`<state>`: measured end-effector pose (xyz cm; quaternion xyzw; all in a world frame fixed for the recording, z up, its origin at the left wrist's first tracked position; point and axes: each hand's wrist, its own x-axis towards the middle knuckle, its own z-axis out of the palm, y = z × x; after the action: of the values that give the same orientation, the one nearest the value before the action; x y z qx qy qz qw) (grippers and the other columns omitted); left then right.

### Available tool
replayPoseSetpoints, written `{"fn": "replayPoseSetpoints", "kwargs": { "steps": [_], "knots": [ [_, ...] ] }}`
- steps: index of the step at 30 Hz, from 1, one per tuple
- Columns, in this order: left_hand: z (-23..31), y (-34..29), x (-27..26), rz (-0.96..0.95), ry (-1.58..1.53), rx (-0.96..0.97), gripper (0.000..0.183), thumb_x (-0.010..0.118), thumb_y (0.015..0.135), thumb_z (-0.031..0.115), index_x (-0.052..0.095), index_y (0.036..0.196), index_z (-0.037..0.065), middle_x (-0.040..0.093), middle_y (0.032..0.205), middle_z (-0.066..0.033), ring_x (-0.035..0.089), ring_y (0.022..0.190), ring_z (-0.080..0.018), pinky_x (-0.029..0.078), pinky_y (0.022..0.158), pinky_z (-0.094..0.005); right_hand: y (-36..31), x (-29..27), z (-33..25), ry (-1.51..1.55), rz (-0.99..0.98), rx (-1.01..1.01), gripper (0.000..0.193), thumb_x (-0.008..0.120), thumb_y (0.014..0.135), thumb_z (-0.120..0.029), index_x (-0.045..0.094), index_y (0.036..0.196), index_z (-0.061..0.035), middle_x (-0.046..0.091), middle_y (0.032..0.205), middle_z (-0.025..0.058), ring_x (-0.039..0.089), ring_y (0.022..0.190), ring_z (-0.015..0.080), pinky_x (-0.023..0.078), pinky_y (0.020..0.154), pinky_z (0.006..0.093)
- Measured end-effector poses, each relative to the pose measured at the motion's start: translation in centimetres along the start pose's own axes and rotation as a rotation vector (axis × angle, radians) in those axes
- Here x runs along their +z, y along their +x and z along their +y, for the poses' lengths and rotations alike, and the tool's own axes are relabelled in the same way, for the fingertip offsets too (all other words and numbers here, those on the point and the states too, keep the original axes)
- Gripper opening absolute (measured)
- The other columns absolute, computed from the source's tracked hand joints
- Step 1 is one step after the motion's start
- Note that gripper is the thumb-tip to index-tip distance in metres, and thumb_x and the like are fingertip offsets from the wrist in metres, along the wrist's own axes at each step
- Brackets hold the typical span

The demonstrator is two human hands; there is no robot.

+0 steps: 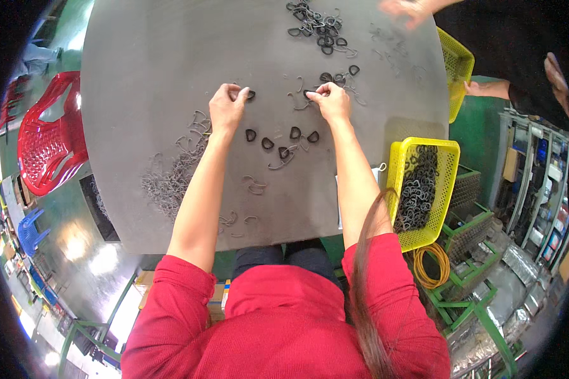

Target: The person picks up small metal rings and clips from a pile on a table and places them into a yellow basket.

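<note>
Over the grey table, my left hand (227, 108) pinches a black D-shaped ring (251, 95) between thumb and fingertips. To its right, my right hand (332, 102) has its fingertips closed on another dark ring (307, 94), partly hidden by the fingers. Between my forearms lie several loose black D-shaped rings (267, 143), one of them touching a thin grey wire hook (278, 165). Just beyond my right hand sit more black rings (339, 79) with wire hooks among them. Beside my left forearm spreads a heap of grey wire hooks (170, 180).
A mixed pile of rings and hooks (319, 28) lies farther back. At the right edge, a yellow basket (393, 158) holds many dark parts. A co-worker's hand (486, 88) touches another yellow basket (455, 50); their other hand (411, 9) is blurred. Red chairs (47, 139) stand left.
</note>
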<state>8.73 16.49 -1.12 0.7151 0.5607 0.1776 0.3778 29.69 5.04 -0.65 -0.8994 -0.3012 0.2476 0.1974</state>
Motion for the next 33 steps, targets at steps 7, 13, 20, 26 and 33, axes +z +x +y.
{"fn": "replayPoseSetpoints", "kwargs": {
  "steps": [7, 13, 20, 26, 33],
  "knots": [
    [-0.2, 0.6, 0.6, -0.151, 0.073, 0.133, 0.022, 0.072, 0.074, 0.019, 0.062, 0.08, 0.001, 0.061, 0.071, -0.0104, 0.058, 0.066, -0.0234, 0.047, 0.064, -0.035, -6.8, -3.7, 3.6, 1.439, -0.425, 0.154, 0.016, 0.071, 0.077, -0.017, 0.058, 0.084, -0.0103, 0.059, 0.077, -0.0012, 0.055, 0.066, 0.0098, 0.04, 0.052, 0.0233],
    [-1.2, -1.5, -0.7, -0.254, 0.018, 0.168, 0.02, 0.07, 0.074, 0.016, 0.062, 0.083, 0.0, 0.061, 0.07, -0.0121, 0.057, 0.063, -0.0225, 0.046, 0.063, -0.0342, -9.3, 1.1, 4.3, 0.015, 0.064, 0.016, 0.024, 0.075, 0.068, -0.025, 0.063, 0.079, -0.0063, 0.064, 0.08, 0.0093, 0.061, 0.072, 0.0242, 0.047, 0.066, 0.0375],
    [-1.0, -4.1, -4.6, -0.623, -0.778, -0.246, 0.013, 0.062, 0.086, 0.019, 0.058, 0.087, 0.006, 0.056, 0.076, 0.0006, 0.053, 0.068, -0.0091, 0.04, 0.054, -0.0216, -9.7, 1.4, 4.8, 0.219, -0.018, 0.135, 0.033, 0.077, 0.066, -0.028, 0.062, 0.088, -0.0085, 0.063, 0.083, 0.008, 0.061, 0.078, 0.0238, 0.046, 0.069, 0.0377],
    [-0.2, -5.0, -4.5, -0.599, -1.1, -0.209, 0.025, 0.054, 0.091, 0.032, 0.057, 0.088, 0.007, 0.053, 0.081, -0.0004, 0.045, 0.061, -0.0056, 0.03, 0.044, -0.0174, -10.2, 2.7, 2.9, 0.014, 0.039, -0.008, 0.025, 0.075, 0.07, -0.026, 0.061, 0.083, -0.0098, 0.064, 0.087, 0.0055, 0.062, 0.081, 0.0266, 0.048, 0.068, 0.0392],
    [0.1, -9.2, -0.3, -0.283, 0.282, 0.214, 0.029, 0.068, 0.078, 0.028, 0.059, 0.096, 0.007, 0.06, 0.069, -0.0066, 0.06, 0.066, -0.0197, 0.046, 0.061, -0.0339, -10.6, 3.3, 3.1, 0.02, 0.156, -0.018, 0.023, 0.074, 0.07, -0.026, 0.063, 0.079, -0.0082, 0.065, 0.077, 0.007, 0.062, 0.074, 0.0245, 0.047, 0.066, 0.0377]
  ]
}}
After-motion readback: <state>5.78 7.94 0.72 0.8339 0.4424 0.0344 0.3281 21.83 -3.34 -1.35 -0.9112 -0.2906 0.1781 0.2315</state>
